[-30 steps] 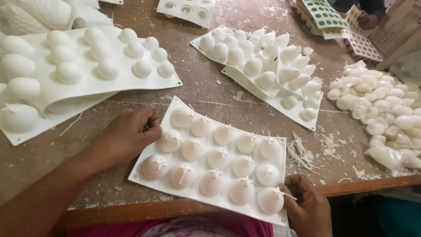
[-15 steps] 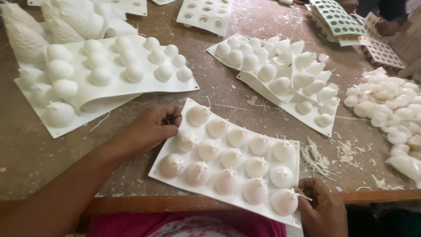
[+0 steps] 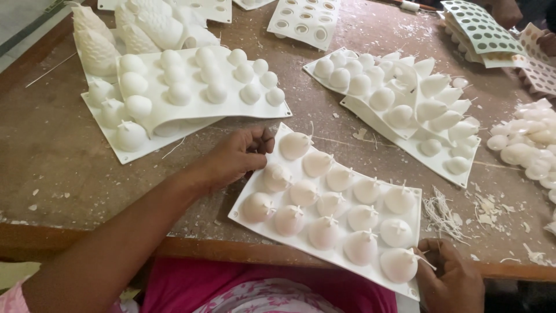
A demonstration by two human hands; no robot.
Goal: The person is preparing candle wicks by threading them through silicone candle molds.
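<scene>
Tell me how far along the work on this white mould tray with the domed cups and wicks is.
Looks done: a heap of loose white wax pieces lies at the table's right, with trimmed string scraps nearby. In hand: the left hand grips the white silicone mould tray at its far corner, while the right hand pinches a wick at the near corner. Left: all its cups look full.

Your left hand (image 3: 234,157) and right hand (image 3: 452,278) were bare — no gloves, rings or watch seen. Forearms uncovered, no sleeves visible. You wore bright pink garment (image 3: 191,287) — paler patterned cloth (image 3: 266,298) over lap.
</scene>
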